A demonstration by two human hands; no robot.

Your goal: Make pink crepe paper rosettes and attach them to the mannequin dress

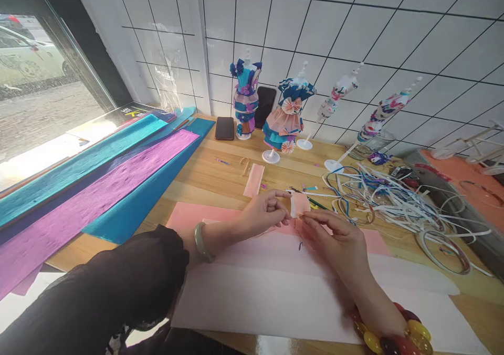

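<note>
A small piece of pink paper (301, 202) with a white strip along its left edge is held up between my two hands. My left hand (269, 209) pinches it at the left side, its fingers curled. From the lower right, my right hand (336, 239) grips the bottom edge between thumb and fingers. Beneath both hands lie large pale pink sheets (252, 292). Just beyond my left hand, a pink paper strip (254, 180) rests on the wooden table (200, 171).
Blue and purple paper lengths (129, 184) stretch along the left. Dressed miniature mannequins (246, 100) stand by the tiled wall, near a phone (225, 128). Tangled white and blue strips (378, 197) cover the right side, with a tape roll (443, 252) in front.
</note>
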